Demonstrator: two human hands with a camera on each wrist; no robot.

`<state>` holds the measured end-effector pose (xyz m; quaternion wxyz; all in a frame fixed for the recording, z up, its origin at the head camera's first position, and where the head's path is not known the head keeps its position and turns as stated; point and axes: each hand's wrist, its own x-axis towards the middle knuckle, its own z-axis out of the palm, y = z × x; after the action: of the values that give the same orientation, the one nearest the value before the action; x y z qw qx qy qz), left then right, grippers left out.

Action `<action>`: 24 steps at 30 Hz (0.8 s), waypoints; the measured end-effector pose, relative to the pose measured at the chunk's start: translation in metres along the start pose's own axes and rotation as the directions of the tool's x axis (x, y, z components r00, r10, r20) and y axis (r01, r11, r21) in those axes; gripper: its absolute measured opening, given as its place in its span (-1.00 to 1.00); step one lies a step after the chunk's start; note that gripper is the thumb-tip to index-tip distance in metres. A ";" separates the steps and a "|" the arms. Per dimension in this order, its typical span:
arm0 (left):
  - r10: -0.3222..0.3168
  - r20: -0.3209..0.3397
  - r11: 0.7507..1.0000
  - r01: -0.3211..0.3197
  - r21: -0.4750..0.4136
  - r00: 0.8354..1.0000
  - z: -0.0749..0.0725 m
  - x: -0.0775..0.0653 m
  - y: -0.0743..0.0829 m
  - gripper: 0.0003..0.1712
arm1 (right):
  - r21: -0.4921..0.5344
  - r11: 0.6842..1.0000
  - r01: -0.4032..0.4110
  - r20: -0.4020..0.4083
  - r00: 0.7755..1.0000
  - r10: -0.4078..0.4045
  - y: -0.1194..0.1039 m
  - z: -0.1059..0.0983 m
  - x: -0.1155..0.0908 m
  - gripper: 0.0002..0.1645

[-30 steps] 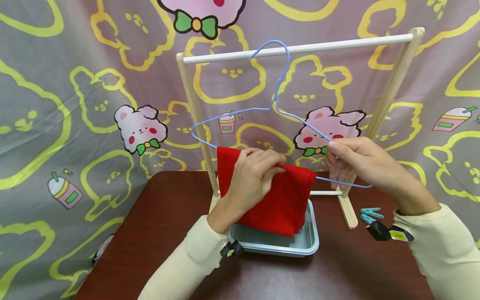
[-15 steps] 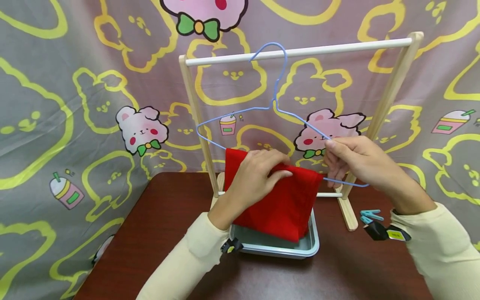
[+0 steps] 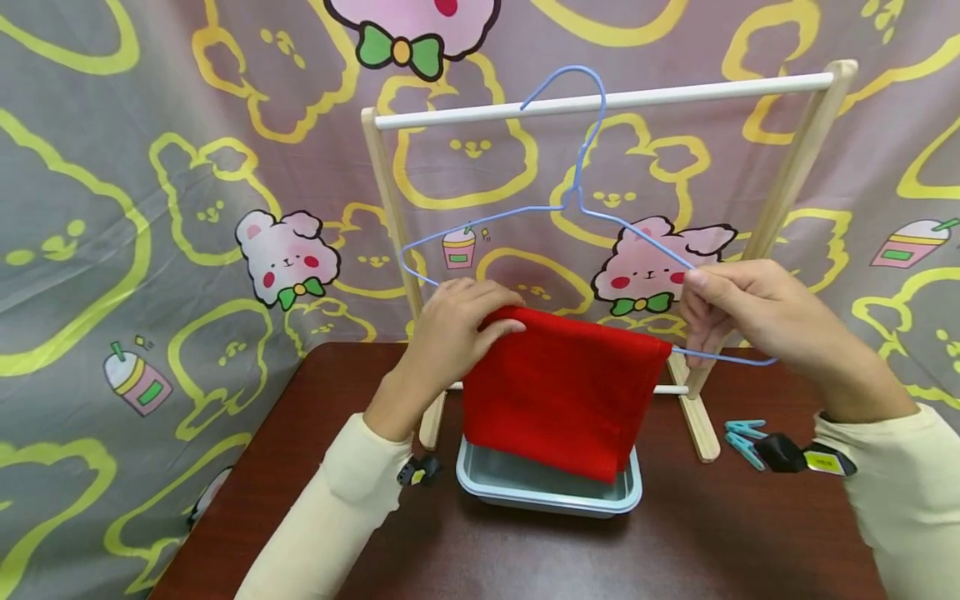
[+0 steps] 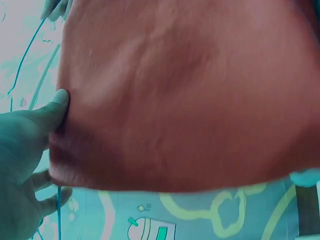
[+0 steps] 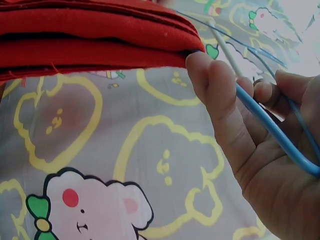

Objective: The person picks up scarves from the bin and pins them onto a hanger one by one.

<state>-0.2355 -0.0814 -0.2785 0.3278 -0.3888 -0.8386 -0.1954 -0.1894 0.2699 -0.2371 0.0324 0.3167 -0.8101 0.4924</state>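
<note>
Since the earlier frame, the left hand has been shifting left along the top fold of the red cloth, while the right hand and the blue hanger have been moving slightly right. The left hand is pinching the cloth near its upper left corner, thumb in front; the right hand is clamping the hanger's right sloping arm between thumb and finger. The cloth is hanging folded over the lower bar, above the tray on the desk. More bare bar is showing on the right (the left edge is partly hiding behind the hand). The step in hand appears to be straightening the cloth. Good practice: tugging lightly outward, keeping all layers together, and steadying the hanger, whose bar is sloping down rightward.
</note>
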 end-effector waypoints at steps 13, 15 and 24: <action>-0.005 -0.006 0.998 0.006 0.056 1.000 -0.007 -0.009 -0.010 -0.81 | 0.146 0.981 0.127 0.058 0.989 -0.136 0.018 -0.015 -0.004 -0.51; -0.007 -0.012 0.998 0.008 0.064 1.000 -0.006 -0.010 -0.009 -0.83 | 0.177 0.972 0.153 0.067 0.984 -0.167 0.021 -0.016 -0.002 -0.50; 0.020 -0.025 0.997 -0.018 0.072 0.999 -0.008 -0.012 -0.007 -0.77 | 0.212 0.961 0.175 0.055 0.980 -0.191 0.030 -0.025 -0.002 -0.51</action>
<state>-0.2319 -0.0967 -0.2816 0.3542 -0.3823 -0.8369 -0.1671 -0.2107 0.3010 -0.2485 0.0145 0.4100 -0.7225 0.5564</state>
